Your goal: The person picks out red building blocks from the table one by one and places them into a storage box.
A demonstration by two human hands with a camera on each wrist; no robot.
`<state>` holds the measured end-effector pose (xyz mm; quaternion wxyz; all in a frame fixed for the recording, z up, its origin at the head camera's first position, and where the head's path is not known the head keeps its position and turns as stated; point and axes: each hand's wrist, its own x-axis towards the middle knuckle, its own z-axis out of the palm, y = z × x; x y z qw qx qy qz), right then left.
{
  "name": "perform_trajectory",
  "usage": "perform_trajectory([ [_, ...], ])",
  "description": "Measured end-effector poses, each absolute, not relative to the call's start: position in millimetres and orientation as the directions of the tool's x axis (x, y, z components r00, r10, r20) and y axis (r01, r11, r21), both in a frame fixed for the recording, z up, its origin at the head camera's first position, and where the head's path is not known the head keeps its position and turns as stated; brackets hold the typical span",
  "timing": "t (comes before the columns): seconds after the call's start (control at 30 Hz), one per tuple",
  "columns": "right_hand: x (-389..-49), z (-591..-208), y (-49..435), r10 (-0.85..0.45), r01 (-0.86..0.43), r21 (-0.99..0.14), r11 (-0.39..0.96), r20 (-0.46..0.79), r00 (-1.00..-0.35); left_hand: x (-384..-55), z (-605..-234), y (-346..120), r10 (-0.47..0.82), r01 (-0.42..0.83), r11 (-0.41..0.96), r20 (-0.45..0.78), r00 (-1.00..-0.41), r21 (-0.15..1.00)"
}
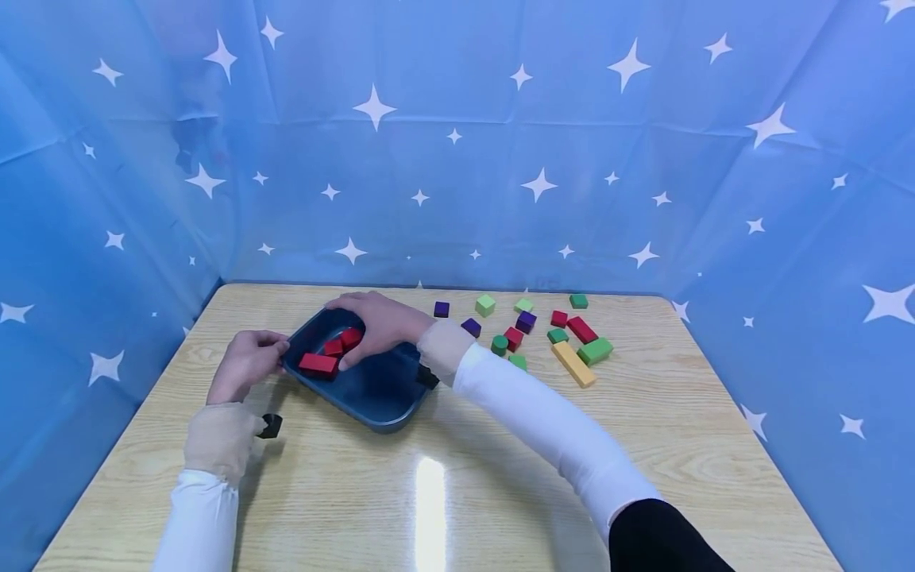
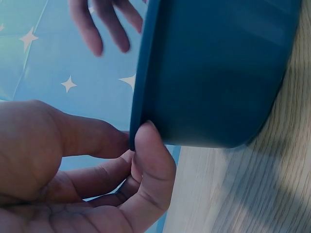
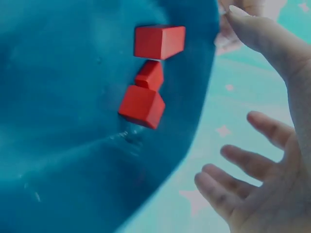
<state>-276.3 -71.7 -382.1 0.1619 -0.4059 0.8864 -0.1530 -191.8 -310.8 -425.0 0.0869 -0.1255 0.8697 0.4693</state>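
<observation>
Head view, dark blue tray (image 1: 386, 397) lying diagonally, long axis running near-right to far-left, left hand (image 1: 246, 364) pinching its rim, right hand (image 1: 379, 322) hovering relaxed, fingers spread, over three red blocks (image 1: 330, 352).

no readable text, labels or numbers, apparently anywhere

Coloured blocks (image 1: 543, 334) scattered on wooden table (image 1: 457, 492).
</observation>
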Motion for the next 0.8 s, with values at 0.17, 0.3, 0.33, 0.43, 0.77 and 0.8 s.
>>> perform_trajectory([
  [0.17,-272,-369,-53,-0.764,-0.679,-0.386,0.624,-0.12,-0.634,-190,-425,-311,-0.123,-0.291,0.527,-0.267,-0.956,0.799],
  [0.3,-270,-362,-35,-0.754,-0.667,-0.406,0.625,-0.093,-0.65,-190,-424,-312,-0.117,-0.289,0.523,-0.269,-0.956,0.802],
  [0.33,-269,-361,-30,-0.749,-0.662,-0.408,0.628,-0.088,-0.657,-190,-424,-312,-0.114,-0.287,0.522,-0.267,-0.957,0.803],
  [0.43,-269,-360,-16,-0.737,-0.654,-0.413,0.634,-0.068,-0.672,-190,-423,-311,-0.11,-0.283,0.517,-0.265,-0.958,0.808],
  [0.77,-271,-365,29,-0.684,-0.599,-0.453,0.66,-0.033,-0.729,-188,-423,-311,-0.113,-0.284,0.518,-0.265,-0.958,0.807],
  [0.8,-272,-366,33,-0.681,-0.597,-0.455,0.661,-0.031,-0.731,-188,-423,-311,-0.113,-0.283,0.519,-0.263,-0.958,0.807],
])
